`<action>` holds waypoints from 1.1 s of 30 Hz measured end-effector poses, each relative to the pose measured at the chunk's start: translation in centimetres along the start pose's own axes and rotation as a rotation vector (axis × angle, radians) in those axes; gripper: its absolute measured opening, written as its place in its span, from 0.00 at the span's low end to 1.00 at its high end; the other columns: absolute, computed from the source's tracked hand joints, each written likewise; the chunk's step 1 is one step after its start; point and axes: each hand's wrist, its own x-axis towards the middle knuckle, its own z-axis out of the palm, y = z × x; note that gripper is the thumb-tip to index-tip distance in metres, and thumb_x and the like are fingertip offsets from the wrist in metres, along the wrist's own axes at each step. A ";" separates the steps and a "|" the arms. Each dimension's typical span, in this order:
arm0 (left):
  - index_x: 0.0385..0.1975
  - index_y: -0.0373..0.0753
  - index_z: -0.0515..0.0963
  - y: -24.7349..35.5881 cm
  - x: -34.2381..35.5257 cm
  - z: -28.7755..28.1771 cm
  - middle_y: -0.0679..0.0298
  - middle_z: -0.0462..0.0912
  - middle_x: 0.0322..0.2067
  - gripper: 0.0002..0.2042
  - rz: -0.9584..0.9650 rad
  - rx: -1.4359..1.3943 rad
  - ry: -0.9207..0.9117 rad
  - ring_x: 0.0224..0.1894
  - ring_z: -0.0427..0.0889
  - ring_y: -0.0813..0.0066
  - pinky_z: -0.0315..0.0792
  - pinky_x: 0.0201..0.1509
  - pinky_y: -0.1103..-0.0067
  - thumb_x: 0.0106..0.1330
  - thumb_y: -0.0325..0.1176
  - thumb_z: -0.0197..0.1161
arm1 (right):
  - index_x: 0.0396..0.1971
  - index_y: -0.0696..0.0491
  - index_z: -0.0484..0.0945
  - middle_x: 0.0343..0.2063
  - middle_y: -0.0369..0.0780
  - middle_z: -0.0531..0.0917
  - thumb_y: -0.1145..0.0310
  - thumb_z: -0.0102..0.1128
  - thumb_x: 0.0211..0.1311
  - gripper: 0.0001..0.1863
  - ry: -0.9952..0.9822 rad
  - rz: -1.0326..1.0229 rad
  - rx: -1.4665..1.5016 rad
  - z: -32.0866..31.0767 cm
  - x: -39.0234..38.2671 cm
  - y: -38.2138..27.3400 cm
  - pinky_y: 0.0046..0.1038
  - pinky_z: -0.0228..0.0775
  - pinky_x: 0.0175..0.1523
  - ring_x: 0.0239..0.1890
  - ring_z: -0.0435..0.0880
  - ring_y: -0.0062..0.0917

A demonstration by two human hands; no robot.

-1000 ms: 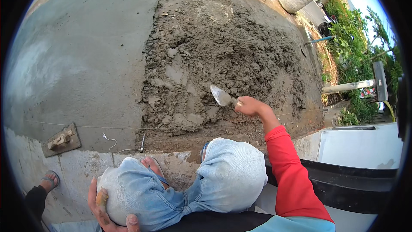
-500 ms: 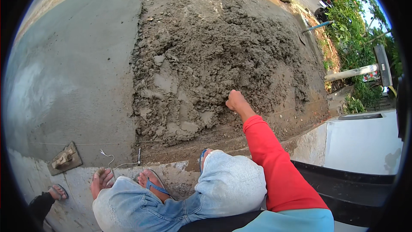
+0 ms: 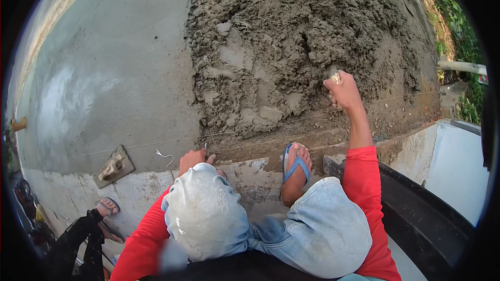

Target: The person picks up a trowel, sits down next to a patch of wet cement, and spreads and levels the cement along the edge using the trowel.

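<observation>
Down in front, the right hand [image 3: 341, 89] is closed in a fist around a handle, a pale butt end of it showing at the top of the fist; the blade of the tool is hidden, buried in the mortar heap [image 3: 291, 47] or behind the hand, so I cannot tell its shape here. That hand sits at the near right edge of the heap, where the rough grey mass meets the brown strip of ground. The red sleeve [image 3: 364, 177] runs back from it toward the lower edge.

The left hand [image 3: 194, 159] is low, just past the left knee [image 3: 205, 213], resting at the wall top [image 3: 250, 169] with fingers curled close; something small and thin seems pinched in them, but it is too small to tell, so whether they hold anything is unclear. A thin string [image 3: 156, 143] runs across just beyond it.

Left of the heap lies the smooth slab [image 3: 114, 73] of wet grey concrete. A wooden float [image 3: 114, 166] lies at its near edge, well apart from both hands. A foot in a blue sandal [image 3: 296, 169] stands on the wall top between the knees. At lower left, another person's sandalled foot [image 3: 107, 208] shows.
</observation>
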 end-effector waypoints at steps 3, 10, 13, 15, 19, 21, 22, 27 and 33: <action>0.37 0.41 0.87 -1.9 1.6 2.4 0.50 0.87 0.32 0.23 0.042 0.224 0.007 0.38 0.88 0.46 0.82 0.42 0.58 0.64 0.58 0.65 | 0.32 0.56 0.72 0.16 0.35 0.74 0.69 0.67 0.61 0.12 0.021 -0.053 0.074 -0.9 -4.5 -3.8 0.26 0.64 0.15 0.12 0.72 0.19; 0.37 0.37 0.84 -3.3 0.6 1.5 0.47 0.88 0.36 0.24 -0.046 0.084 0.092 0.41 0.88 0.45 0.81 0.44 0.57 0.56 0.54 0.75 | 0.46 0.60 0.72 0.19 0.34 0.75 0.67 0.68 0.64 0.18 0.063 -0.228 0.299 -5.2 -18.7 -11.6 0.23 0.64 0.15 0.13 0.73 0.17; 0.38 0.38 0.84 -4.4 0.6 1.3 0.48 0.88 0.37 0.24 -0.036 0.104 0.088 0.42 0.87 0.45 0.81 0.45 0.57 0.56 0.55 0.75 | 0.49 0.61 0.72 0.23 0.36 0.77 0.65 0.65 0.67 0.19 0.037 -0.282 0.532 -4.1 -21.3 -11.2 0.21 0.65 0.16 0.15 0.75 0.18; 0.39 0.39 0.84 -4.9 0.3 0.7 0.48 0.88 0.37 0.23 -0.028 0.101 0.086 0.43 0.87 0.45 0.81 0.46 0.57 0.56 0.53 0.74 | 0.50 0.61 0.72 0.25 0.38 0.78 0.64 0.62 0.70 0.18 -0.041 -0.325 0.740 -2.8 -21.8 -9.3 0.21 0.67 0.18 0.18 0.76 0.19; 0.42 0.40 0.84 -6.7 1.6 1.9 0.48 0.88 0.38 0.20 0.002 0.003 0.045 0.43 0.87 0.45 0.81 0.47 0.57 0.57 0.48 0.73 | 0.49 0.60 0.72 0.25 0.37 0.76 0.59 0.53 0.74 0.18 -0.173 -0.267 1.168 4.6 -18.3 1.4 0.23 0.67 0.19 0.17 0.74 0.19; 0.43 0.39 0.83 -4.5 1.3 3.1 0.48 0.88 0.38 0.21 0.031 0.002 0.069 0.43 0.87 0.45 0.81 0.48 0.57 0.56 0.47 0.73 | 0.48 0.59 0.72 0.23 0.36 0.73 0.58 0.50 0.75 0.17 -0.231 -0.084 1.472 8.3 -16.0 9.8 0.23 0.64 0.18 0.15 0.71 0.19; 0.43 0.39 0.83 -3.4 1.6 3.0 0.48 0.88 0.38 0.21 0.036 0.007 0.080 0.43 0.87 0.45 0.81 0.49 0.58 0.56 0.48 0.73 | 0.47 0.58 0.73 0.22 0.34 0.72 0.57 0.49 0.76 0.17 -0.280 0.028 1.645 9.4 -14.2 12.9 0.23 0.62 0.17 0.15 0.69 0.19; 0.39 0.36 0.84 -5.3 0.3 2.6 0.46 0.88 0.37 0.21 -0.071 0.038 0.113 0.42 0.87 0.45 0.81 0.49 0.58 0.54 0.48 0.72 | 0.46 0.56 0.72 0.22 0.34 0.73 0.58 0.52 0.75 0.15 -0.035 -0.034 1.029 8.4 -13.7 10.3 0.24 0.64 0.17 0.15 0.72 0.19; 0.34 0.34 0.86 -1.9 1.9 2.1 0.45 0.88 0.35 0.20 -0.085 0.067 0.144 0.41 0.88 0.46 0.82 0.46 0.59 0.49 0.46 0.70 | 0.43 0.63 0.71 0.23 0.40 0.78 0.58 0.53 0.74 0.19 0.093 0.127 0.062 4.7 -10.2 10.4 0.29 0.70 0.18 0.17 0.80 0.26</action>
